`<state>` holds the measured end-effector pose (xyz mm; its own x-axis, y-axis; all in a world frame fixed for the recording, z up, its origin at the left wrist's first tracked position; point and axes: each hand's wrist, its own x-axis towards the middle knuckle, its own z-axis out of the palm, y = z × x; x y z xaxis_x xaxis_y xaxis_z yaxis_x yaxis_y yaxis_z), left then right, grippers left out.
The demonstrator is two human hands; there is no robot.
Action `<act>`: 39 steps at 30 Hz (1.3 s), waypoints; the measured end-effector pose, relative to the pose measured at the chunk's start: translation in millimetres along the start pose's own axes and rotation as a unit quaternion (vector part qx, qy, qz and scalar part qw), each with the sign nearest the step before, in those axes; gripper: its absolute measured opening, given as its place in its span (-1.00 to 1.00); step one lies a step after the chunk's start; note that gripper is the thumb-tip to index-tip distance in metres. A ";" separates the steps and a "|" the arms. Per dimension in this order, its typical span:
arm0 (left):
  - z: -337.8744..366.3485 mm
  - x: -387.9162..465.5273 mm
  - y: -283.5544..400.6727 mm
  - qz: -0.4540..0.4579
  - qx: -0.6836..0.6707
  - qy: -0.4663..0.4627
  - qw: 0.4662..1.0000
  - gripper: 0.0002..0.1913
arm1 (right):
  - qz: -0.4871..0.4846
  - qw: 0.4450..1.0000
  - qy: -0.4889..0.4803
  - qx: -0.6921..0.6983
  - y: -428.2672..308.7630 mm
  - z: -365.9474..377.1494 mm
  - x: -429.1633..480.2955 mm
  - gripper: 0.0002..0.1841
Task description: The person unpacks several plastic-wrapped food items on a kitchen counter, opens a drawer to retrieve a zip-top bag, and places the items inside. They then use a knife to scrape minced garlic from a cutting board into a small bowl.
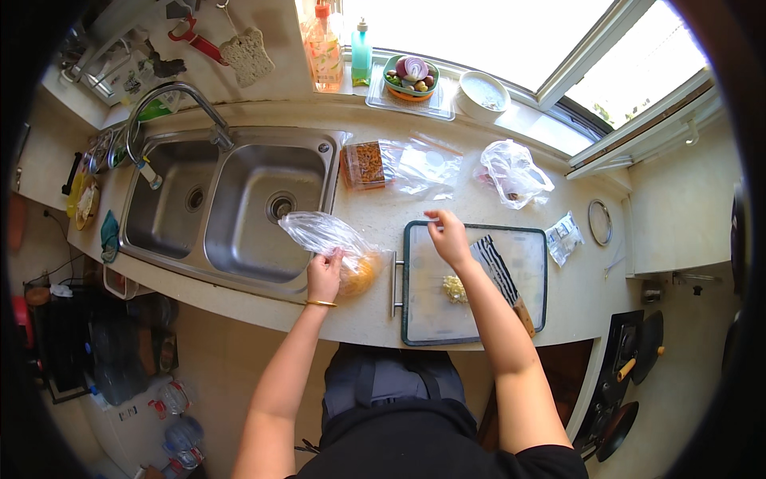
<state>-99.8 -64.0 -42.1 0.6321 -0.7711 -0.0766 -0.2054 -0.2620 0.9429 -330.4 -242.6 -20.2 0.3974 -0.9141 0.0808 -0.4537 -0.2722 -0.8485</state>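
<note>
Clear plastic bag (317, 232) with something orange, perhaps a fruit (360, 276), at its bottom end is gripped by my left hand (324, 276) near the sink's front right corner. My right hand (447, 236) hovers over the far edge of a cutting board (425, 317), fingers loosely apart, with nothing visible in them. Finely chopped pale bits, perhaps garlic (453, 290), lie on the board, partly behind my right forearm. Right of that forearm rests a knife with a striped blade (495, 266) and a wooden handle (524, 316).
Left of the board is a double steel sink (269, 197) with a curved faucet (179, 90). Behind stand a container of brown food (364, 164), zip bags (422, 170) and a white plastic bag (513, 173). A small packet (564, 238) and a round lid (600, 222) lie right.
</note>
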 end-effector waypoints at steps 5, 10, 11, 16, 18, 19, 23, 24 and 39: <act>-2.1 16.3 10.9 -0.012 -0.059 -0.014 0.998 -0.66 | 0.001 0.988 0.063 -0.139 46.4 17.9 84.4 -0.67; -3.7 35.8 -14.7 -0.083 -0.135 -0.004 0.987 -0.62 | -0.019 0.954 0.044 -0.295 53.2 26.5 119.2 -0.59; -8.2 32.4 -24.5 -0.118 -0.170 -0.002 0.978 -0.63 | -0.020 0.951 0.011 -0.309 53.2 25.1 120.7 -0.59; -20.6 21.9 -8.4 -0.169 -0.263 -0.056 0.948 -0.66 | 0.061 0.979 0.090 -0.172 60.3 6.6 113.1 -0.71; -28.4 11.8 -12.0 -0.139 -0.262 -0.056 0.953 -0.64 | 0.022 0.983 0.163 -0.085 49.5 -3.8 101.5 -0.72; -27.4 3.2 -5.1 -0.104 -0.216 0.015 0.971 -0.63 | 0.002 0.979 0.199 -0.040 37.7 -9.3 94.8 -0.72; -29.2 -32.1 54.3 0.044 -0.082 0.111 0.989 -0.59 | -0.033 0.981 0.188 0.047 -10.5 -29.2 48.2 -0.82; -28.4 -37.4 65.6 0.081 -0.065 0.094 0.990 -0.57 | -0.058 0.981 0.181 0.047 -26.7 -29.1 34.3 -0.84; 68.7 154.8 44.6 0.033 -0.046 -0.047 0.997 -0.58 | 0.154 0.940 0.118 0.282 46.4 -35.5 75.6 -0.78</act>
<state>-62.4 -234.9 -34.2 0.5455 -0.8372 -0.0393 -0.1725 -0.1581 0.9722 -349.7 -335.0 -34.9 0.0977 -0.9828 -0.1565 0.0026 0.1575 -0.9875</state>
